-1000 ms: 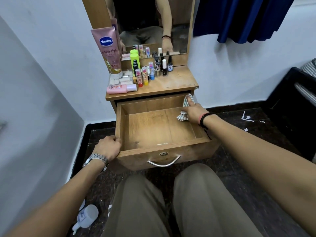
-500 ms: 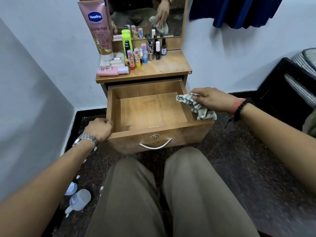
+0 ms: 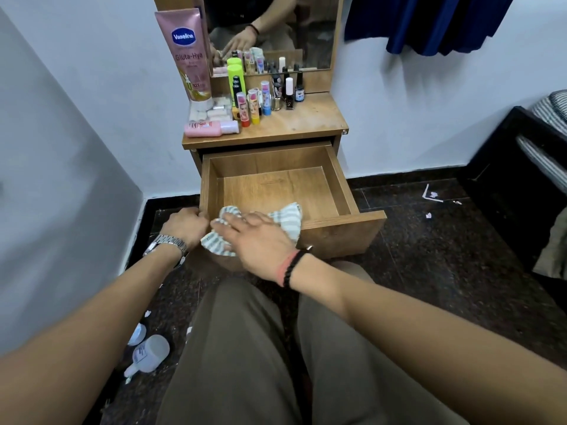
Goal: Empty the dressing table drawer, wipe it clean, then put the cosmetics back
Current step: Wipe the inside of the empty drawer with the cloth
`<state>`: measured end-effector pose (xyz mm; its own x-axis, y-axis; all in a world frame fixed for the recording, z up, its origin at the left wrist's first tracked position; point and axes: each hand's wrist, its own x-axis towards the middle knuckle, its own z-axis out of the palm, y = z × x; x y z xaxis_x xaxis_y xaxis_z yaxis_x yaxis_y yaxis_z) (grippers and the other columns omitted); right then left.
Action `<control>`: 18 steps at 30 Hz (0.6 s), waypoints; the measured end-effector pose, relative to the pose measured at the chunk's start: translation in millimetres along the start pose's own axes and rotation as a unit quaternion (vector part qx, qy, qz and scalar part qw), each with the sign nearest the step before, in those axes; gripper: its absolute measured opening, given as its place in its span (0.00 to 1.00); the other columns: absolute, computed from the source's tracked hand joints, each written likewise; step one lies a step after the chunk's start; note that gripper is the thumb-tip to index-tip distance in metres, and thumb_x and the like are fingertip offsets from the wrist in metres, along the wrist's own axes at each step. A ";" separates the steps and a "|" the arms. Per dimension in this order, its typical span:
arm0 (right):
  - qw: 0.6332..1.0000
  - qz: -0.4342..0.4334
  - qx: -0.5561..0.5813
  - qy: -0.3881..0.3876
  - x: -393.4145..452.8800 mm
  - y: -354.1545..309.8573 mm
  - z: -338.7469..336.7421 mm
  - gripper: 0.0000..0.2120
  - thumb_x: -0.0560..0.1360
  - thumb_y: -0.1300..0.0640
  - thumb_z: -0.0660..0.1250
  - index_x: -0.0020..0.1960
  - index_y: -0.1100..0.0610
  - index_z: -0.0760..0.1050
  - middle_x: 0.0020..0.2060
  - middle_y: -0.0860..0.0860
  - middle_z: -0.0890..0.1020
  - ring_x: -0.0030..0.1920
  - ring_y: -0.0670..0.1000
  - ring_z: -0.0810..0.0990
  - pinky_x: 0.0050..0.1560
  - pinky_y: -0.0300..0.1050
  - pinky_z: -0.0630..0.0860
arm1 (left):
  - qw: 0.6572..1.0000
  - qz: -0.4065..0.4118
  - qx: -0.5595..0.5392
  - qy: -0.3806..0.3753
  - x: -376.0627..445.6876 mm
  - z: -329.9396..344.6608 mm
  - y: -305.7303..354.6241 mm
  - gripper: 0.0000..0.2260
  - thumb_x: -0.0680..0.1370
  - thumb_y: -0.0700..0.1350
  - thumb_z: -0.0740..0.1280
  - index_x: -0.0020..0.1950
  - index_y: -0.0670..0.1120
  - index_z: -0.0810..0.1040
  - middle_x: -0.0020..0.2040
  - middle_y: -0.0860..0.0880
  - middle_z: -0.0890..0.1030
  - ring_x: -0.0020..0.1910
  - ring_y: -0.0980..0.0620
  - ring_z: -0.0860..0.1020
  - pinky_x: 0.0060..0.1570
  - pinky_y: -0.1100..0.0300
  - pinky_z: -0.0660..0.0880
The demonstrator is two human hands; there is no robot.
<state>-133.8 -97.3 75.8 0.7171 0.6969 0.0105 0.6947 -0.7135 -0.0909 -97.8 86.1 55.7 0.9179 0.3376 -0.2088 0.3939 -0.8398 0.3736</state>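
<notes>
Drawer (image 3: 277, 191) pulled fully out of the dressing table (image 3: 306, 122), its wooden bottom bare; I take it as my landmark and read left to right. Down on the dark floor, well left of the drawer and nearer the camera, a small white bottle (image 3: 150, 354) lies on its side. My left hand (image 3: 187, 223), steel watch on the wrist, grips the drawer's front left corner, fingers curled over the side wall. Just right of it, my right hand (image 3: 253, 236) lies flat with fingers straight and spread, pressing a striped cloth (image 3: 283, 219) against the drawer's front edge; the cloth drapes over that edge, part inside and part hanging down the outer face. A black bead bracelet and a pink band sit on the right wrist. Above and behind the drawer, on the table top, the cosmetics cluster toward the left: a tall pink Vaseline tube (image 3: 187, 53) standing at the far left against the mirror frame, a pink bottle (image 3: 210, 128) lying on its side near the front edge, white packets (image 3: 211, 110) behind it, a lime-green bottle (image 3: 235, 79), then a row of upright lip balm sticks (image 3: 253, 107) and several nail polish bottles (image 3: 290, 92). The right half of the table top is bare wood. Right of the drawer, scraps of white paper (image 3: 431, 194) lie on the floor, well apart from it.
</notes>
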 end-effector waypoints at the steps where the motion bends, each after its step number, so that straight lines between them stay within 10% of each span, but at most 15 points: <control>1: 1.000 0.003 0.002 -0.007 3.9 -5.4 -0.6 0.27 0.80 0.54 0.55 0.78 0.52 0.53 0.77 0.52 0.57 0.74 0.57 0.61 0.75 0.50 0.52 | 1.000 0.004 -0.011 0.003 0.7 -0.2 -0.8 0.14 0.78 0.48 0.55 0.54 0.47 0.77 0.57 0.38 0.78 0.53 0.37 0.76 0.48 0.52 0.70; 8: 0.995 0.026 0.092 0.017 -34.5 57.8 -25.3 0.33 0.79 0.36 0.48 0.79 0.49 0.46 0.78 0.48 0.48 0.78 0.49 0.45 0.76 0.53 0.40 | 0.967 0.164 0.089 0.172 -24.1 -10.0 24.0 0.22 0.78 0.50 0.55 0.72 0.48 0.65 0.70 0.45 0.69 0.68 0.41 0.66 0.61 0.43 0.66; 12: 0.980 0.183 0.069 -0.027 -72.6 122.2 -20.4 0.26 0.80 0.37 0.47 0.71 0.50 0.65 0.73 0.50 0.67 0.74 0.52 0.61 0.75 0.55 0.50 | 0.933 0.306 0.137 0.134 -69.3 11.4 74.2 0.26 0.77 0.61 0.44 0.68 0.54 0.69 0.65 0.51 0.75 0.64 0.47 0.71 0.58 0.49 0.69; 18: 0.984 0.179 0.021 0.011 -84.9 129.4 0.3 0.24 0.79 0.36 0.47 0.53 0.51 0.73 0.53 0.47 0.78 0.54 0.53 0.76 0.57 0.53 0.67 | 0.915 0.304 0.227 0.138 -70.2 46.7 86.5 0.26 0.78 0.64 0.44 0.54 0.50 0.76 0.47 0.49 0.81 0.46 0.46 0.79 0.43 0.54 0.74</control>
<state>-104.8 -248.8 62.9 0.9168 0.3992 -0.0088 0.3946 -0.9092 -0.1328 -130.5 -30.1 60.4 0.9628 -0.2086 0.1719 -0.1970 -0.9770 -0.0821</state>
